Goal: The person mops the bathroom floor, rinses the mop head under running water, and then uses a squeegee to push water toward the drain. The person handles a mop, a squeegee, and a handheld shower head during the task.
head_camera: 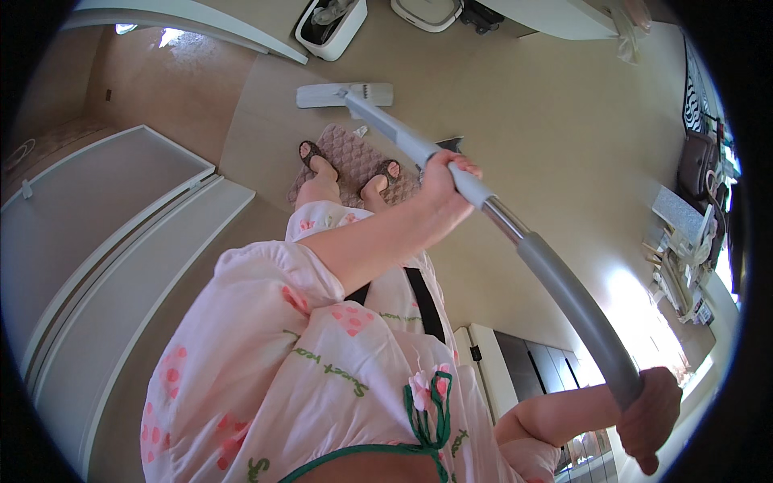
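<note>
A flat mop crosses the view, its grey handle (pixel 570 302) slanting from lower right up to the white mop head (pixel 314 95) on the floor. My left hand (pixel 448 180) is wrapped around the light grey middle section of the handle, just above a bare metal length of tube. At the lower right my right hand (pixel 651 416) grips the handle's end and covers its tip. Between my feet and the mop head lies part of a quilted mauve floor mat (pixel 347 151), on which my slippered feet rest. The underside of the mop head is hidden.
Beyond the mop head stand a white bin (pixel 338 30) and a white, rounded-corner appliance (pixel 427 13). To the left is a white-framed door panel (pixel 121 181) beside a brown, shiny floor (pixel 175 90). Bags and boxes (pixel 682 241) line the right side. A dark-grey object (pixel 450 143) lies by the mat.
</note>
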### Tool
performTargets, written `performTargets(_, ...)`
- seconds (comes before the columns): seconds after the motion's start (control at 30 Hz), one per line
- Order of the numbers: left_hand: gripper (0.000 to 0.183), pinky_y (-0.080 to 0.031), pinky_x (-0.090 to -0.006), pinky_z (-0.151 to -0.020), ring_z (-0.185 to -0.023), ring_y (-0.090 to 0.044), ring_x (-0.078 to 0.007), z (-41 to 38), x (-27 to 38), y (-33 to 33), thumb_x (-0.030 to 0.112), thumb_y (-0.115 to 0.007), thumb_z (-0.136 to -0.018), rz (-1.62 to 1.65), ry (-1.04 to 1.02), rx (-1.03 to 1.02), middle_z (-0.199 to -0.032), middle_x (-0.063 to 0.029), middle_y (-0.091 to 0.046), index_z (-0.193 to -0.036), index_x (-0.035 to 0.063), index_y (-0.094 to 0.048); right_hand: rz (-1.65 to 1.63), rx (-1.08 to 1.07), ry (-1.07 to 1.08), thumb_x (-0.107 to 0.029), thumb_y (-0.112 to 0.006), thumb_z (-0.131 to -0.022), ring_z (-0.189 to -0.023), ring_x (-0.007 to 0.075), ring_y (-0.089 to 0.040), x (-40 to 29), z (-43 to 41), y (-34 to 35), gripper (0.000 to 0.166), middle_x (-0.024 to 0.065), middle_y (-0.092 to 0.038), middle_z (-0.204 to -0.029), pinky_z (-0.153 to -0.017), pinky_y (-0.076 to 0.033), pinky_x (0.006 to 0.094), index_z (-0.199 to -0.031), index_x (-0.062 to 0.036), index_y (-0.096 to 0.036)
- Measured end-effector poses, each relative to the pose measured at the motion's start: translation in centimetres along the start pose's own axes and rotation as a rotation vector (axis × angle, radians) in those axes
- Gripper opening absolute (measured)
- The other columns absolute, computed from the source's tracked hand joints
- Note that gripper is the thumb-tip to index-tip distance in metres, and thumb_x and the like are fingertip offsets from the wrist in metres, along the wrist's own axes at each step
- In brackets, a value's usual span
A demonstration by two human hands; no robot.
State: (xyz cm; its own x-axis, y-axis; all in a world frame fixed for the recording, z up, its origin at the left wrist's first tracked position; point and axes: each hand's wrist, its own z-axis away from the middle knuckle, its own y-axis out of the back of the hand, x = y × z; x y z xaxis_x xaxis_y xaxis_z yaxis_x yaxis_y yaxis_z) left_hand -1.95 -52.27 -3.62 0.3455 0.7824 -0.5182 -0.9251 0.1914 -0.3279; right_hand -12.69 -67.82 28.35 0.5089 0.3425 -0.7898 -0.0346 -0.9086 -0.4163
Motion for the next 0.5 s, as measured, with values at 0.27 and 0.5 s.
performTargets(0.27, 0.016, -0.039, -0.0275, -0.048, -0.05, -0.041, -0.0147, -4.8, -4.0, -3.3, 0.004, -0.045, -0.082, -0.048, 0.137, -0.081, -0.058, -0.0028, -0.04, -0.068, 0.0073, -0.038, 0.154, -0.353, -0.058, -0.029, -0.063, -0.085, -0.039, 0.0095, -0.042, 1.7, -1.4, -2.5, 0.041, -0.0047, -0.044, -0.046, -0.038, -0.029, 0.0232, -0.053, -0.0148, -0.041)
performTargets(0.5, 0.014, -0.041, -0.0299, -0.048, -0.05, -0.044, -0.0164, -11.1, -5.5, -7.0, 0.002, -0.045, -0.083, -0.187, 0.092, -0.047, -0.06, -0.0051, -0.043, -0.07, 0.0052, -0.041, 0.86, 0.095, 0.091, -0.054, -0.054, -0.077, -0.034, 0.0054, -0.042, 1.3, 1.3, 0.5, 0.048, -0.0103, -0.04, -0.037, -0.05, -0.034, 0.0207, -0.042, -0.0245, -0.038)
